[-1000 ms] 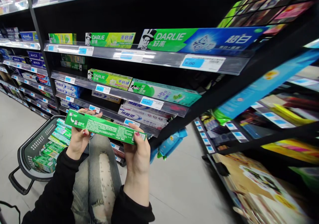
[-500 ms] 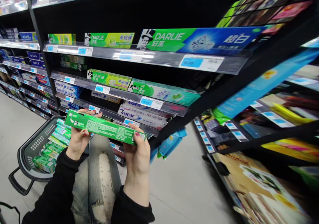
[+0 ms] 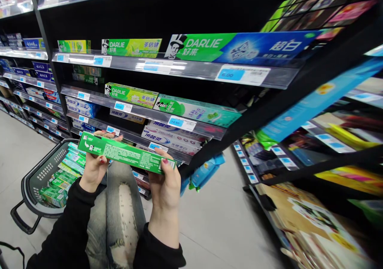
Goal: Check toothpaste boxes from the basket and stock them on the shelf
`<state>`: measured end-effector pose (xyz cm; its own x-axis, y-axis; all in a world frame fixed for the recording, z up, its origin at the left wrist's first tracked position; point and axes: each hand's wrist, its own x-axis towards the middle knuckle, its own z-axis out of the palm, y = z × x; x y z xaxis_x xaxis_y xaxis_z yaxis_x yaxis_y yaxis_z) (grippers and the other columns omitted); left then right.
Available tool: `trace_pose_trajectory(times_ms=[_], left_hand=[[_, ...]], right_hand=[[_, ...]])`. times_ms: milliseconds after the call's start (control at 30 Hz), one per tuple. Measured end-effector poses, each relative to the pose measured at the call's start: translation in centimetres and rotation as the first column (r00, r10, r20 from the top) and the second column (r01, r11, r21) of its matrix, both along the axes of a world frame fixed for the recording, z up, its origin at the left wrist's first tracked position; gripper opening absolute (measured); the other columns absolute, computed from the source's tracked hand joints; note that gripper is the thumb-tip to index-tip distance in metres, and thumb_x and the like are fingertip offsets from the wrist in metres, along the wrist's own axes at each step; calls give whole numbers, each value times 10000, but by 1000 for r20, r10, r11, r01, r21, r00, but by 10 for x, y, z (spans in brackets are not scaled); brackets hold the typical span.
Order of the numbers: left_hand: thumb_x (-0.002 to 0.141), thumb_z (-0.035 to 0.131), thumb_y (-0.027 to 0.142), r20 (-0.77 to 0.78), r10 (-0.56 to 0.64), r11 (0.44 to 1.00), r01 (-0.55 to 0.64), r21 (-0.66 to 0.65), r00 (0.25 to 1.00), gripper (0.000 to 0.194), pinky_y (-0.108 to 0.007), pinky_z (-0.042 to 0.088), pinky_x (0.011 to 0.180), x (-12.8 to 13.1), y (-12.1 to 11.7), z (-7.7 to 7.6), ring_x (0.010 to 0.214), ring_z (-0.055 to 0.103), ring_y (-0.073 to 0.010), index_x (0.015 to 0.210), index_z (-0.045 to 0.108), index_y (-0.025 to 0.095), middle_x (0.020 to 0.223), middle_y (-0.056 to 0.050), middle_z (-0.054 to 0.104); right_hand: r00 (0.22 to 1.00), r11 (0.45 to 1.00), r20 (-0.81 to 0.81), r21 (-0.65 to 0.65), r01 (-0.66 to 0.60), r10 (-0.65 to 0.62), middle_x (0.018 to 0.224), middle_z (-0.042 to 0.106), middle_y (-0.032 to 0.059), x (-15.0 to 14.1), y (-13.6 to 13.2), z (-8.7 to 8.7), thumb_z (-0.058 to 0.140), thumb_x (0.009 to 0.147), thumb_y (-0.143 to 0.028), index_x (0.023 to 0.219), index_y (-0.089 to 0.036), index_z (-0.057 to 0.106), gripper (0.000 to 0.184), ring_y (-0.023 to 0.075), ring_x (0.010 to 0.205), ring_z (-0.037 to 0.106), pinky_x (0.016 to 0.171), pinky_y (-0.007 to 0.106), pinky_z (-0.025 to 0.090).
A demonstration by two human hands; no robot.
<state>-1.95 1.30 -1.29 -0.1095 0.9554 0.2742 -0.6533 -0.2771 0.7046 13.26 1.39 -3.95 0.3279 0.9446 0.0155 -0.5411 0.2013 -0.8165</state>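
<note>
A long green toothpaste box [image 3: 125,152] is held level above my knees, its printed text side facing me. My left hand [image 3: 95,169] grips it near its left end, thumb on the lower edge and fingers behind. At the other end, my right hand [image 3: 166,177] is closed on it with the thumb pressed on the front. To the left, a dark shopping basket [image 3: 31,189] stands on the floor with several green toothpaste boxes [image 3: 61,181] inside. Past my hands, more toothpaste boxes [image 3: 131,95] sit on the shelves.
Shelf rails [image 3: 176,69] with price tags run across in front of me. A large green and blue toothpaste box [image 3: 239,47] lies on the upper shelf. Blue packets [image 3: 206,171] hang at the shelf end. Another rack [image 3: 299,161] with packaged goods stands to the right.
</note>
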Motion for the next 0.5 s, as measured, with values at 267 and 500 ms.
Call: trace_pose_trajectory(times_ms=[267, 500], left_hand=[[420, 913, 526, -2, 6, 1000, -6, -5, 1000, 844, -488, 462, 1005, -1, 0, 0, 1156, 620, -335, 1160, 544, 355, 1181, -41, 667], [437, 910, 525, 7, -7, 1000, 7, 7, 1000, 835, -484, 463, 1011, -1, 0, -1, 1177, 608, -330, 1166, 543, 351, 1155, -37, 674]], right_hand=[[1000, 1000, -25, -10, 13, -13, 775, 652, -4, 0, 0, 0, 790, 590, -464, 882, -218, 724, 387, 143, 673, 548, 639, 277, 433], [1000, 1000, -24, -16, 3, -3, 775, 653, 0, -1, 0, 0, 791, 590, -473, 865, -218, 715, 382, 143, 674, 550, 604, 262, 426]])
